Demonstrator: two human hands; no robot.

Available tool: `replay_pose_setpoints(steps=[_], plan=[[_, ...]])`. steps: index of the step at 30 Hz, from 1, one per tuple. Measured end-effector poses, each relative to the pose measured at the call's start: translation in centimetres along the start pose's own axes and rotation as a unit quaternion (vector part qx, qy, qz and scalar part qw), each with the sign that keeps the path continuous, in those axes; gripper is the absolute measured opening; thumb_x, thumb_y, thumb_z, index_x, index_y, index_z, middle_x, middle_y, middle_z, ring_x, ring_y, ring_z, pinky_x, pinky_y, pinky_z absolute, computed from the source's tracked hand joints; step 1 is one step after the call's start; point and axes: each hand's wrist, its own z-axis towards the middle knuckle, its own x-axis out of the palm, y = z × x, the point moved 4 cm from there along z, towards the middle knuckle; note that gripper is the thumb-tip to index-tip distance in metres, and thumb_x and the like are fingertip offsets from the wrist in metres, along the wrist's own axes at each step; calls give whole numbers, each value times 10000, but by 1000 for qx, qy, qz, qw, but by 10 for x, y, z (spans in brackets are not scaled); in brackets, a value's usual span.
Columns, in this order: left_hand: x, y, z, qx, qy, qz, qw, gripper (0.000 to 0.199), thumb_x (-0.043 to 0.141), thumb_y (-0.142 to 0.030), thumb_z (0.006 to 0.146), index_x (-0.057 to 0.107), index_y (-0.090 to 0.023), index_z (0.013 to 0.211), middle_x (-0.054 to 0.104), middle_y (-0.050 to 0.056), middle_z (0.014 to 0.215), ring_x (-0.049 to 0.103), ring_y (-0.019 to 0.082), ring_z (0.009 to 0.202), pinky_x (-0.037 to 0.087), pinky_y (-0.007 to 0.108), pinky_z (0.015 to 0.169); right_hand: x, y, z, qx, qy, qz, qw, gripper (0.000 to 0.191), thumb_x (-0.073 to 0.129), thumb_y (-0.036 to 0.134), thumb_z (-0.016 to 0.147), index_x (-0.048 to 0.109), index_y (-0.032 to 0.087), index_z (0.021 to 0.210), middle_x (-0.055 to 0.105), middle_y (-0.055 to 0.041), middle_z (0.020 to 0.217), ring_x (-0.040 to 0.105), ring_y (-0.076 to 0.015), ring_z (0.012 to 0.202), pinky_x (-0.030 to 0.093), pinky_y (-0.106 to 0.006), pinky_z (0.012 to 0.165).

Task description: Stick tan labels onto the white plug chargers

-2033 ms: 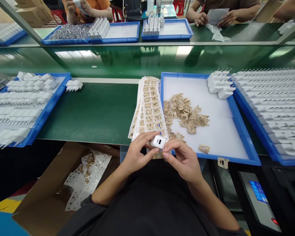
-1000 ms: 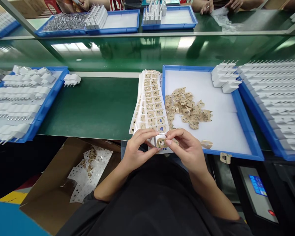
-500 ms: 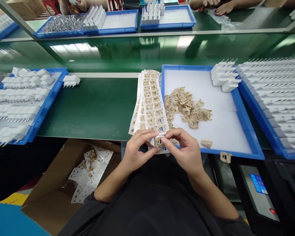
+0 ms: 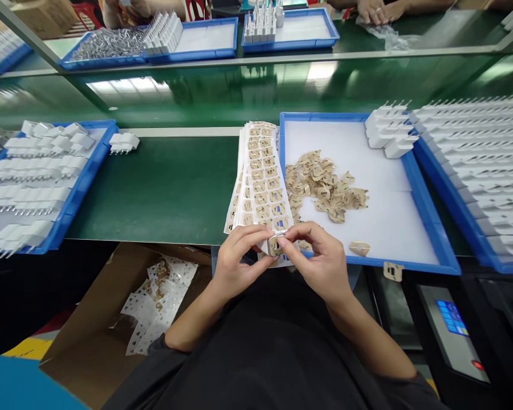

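Close to my body, my left hand [image 4: 241, 254] grips a small white plug adapter between thumb and fingers. A tan adhesive sticker [image 4: 274, 246] covers the adapter's face. My right hand [image 4: 318, 256] pinches the adapter's other side, its thumb on the sticker and its index finger along the upper edge. The adapter's body is mostly hidden by my fingers. Just beyond my hands lies a fanned stack of sticker sheets [image 4: 260, 182], with rows of tan stickers on white backing. A heap of peeled tan papers [image 4: 325, 185] lies to the right of the sheets.
A blue-rimmed tray [image 4: 430, 222] bears the heap and several adapters [image 4: 391, 131]. More adapter trays flank it, at left [image 4: 74, 199] and far right [image 4: 474, 239]. A cardboard box [image 4: 81, 330] with scrap sheets stands below left. Across the line, a co-worker's hands [image 4: 378, 11] handle clear plastic.
My hands stay almost in place, the adapter tilting slightly between my fingers. The co-worker's hands at the top right have drawn together over the plastic.
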Motion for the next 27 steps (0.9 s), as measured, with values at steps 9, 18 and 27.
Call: replay_pose_setpoints(steps=[9,18,27], plan=[[1,3,-6,-13,-41,-23,999,370,782,-190,801,632,-232,1137,699,77,1092,681,212,1024,611,292,751,-1,-15,4,20,-32,68,997,140,647,283,908,631,248,1043,593,-44,984,616,-183,889,575,-297,724],[6,-5,-5,84,-75,57,992,367,762,-151,813,593,-251,1123,694,43,1058,700,185,952,597,341,830,23,-20,-1,72,41,288,954,83,652,260,884,666,264,966,653,-40,1104,601,-207,1132,523,-345,943],[7,-4,-4,102,-72,61,990,353,758,-145,813,587,-254,1102,695,37,1024,706,182,934,607,331,802,24,-24,-1,100,31,321,941,46,689,289,847,688,266,886,674,-36,1071,618,-220,1119,508,-377,973]])
